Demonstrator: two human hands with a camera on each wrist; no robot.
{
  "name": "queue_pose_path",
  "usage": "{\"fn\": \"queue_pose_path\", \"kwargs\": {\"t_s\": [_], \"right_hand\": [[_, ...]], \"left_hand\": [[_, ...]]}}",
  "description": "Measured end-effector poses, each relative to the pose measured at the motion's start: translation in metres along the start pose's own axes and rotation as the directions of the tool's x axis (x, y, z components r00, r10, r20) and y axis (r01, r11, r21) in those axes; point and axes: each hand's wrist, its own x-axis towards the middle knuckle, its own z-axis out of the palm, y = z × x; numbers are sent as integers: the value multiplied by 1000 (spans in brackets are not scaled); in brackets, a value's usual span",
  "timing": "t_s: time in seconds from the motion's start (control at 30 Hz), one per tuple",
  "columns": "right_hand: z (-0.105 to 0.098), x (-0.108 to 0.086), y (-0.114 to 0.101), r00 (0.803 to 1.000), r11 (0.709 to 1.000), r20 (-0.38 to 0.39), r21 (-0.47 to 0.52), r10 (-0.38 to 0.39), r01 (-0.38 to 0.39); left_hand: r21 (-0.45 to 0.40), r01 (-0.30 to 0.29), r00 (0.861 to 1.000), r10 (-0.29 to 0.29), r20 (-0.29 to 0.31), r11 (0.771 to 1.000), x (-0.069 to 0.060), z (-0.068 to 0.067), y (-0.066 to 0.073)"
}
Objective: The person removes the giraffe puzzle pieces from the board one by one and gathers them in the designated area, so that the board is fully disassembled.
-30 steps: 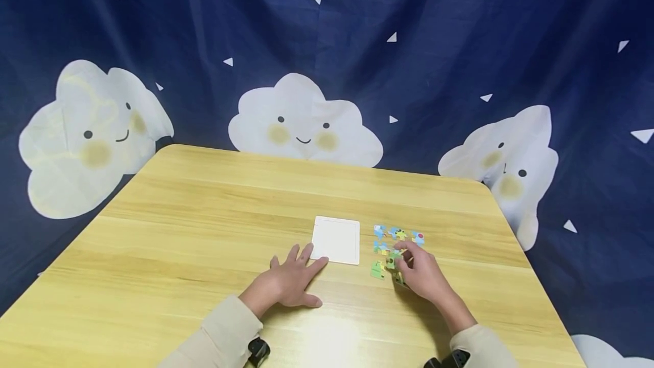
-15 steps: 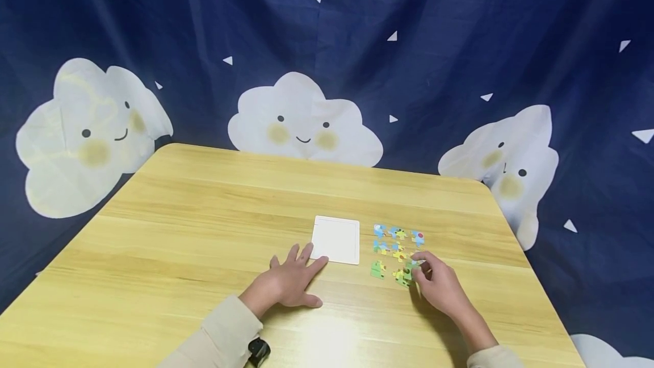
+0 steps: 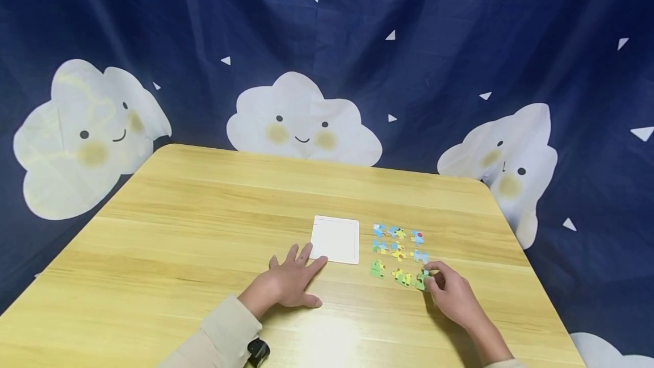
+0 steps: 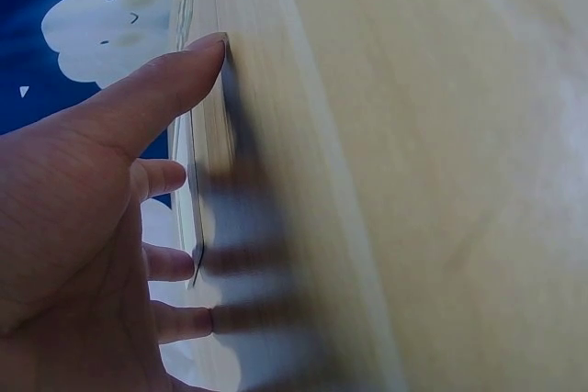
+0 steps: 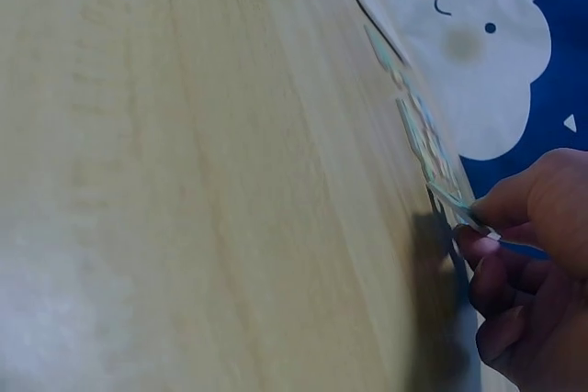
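Note:
My right hand (image 3: 452,294) pinches a green jigsaw piece (image 3: 422,280) at the lower right of a group of pieces; the right wrist view shows that piece (image 5: 455,205) between thumb and fingers, slightly tilted. My left hand (image 3: 291,280) lies with spread, straight fingers on the table, fingertips touching the lower left of a white square puzzle tray (image 3: 334,240). In the left wrist view the left hand (image 4: 101,190) has its thumb and fingers extended. Other pieces, such as a yellow-green one (image 3: 402,277) and a light blue one (image 3: 420,256), lie apart in loose rows right of the tray.
The wooden table (image 3: 204,214) has rounded far corners. Behind it hangs a dark blue curtain (image 3: 409,4) printed with smiling clouds. A blue piece with a red dot (image 3: 417,236) lies at the far right of the group.
My right hand has moved right and toward me with the green piece, from the middle of the group to its lower right corner. The left hand has stayed still.

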Motion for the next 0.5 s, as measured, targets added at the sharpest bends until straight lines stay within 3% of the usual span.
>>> {"fn": "queue_pose_path", "kwargs": {"t_s": [0.5], "right_hand": [[1, 5, 8, 998, 993, -36, -108, -53, 49]], "left_hand": [[3, -12, 1000, 12, -7, 1000, 1, 2, -2]]}}
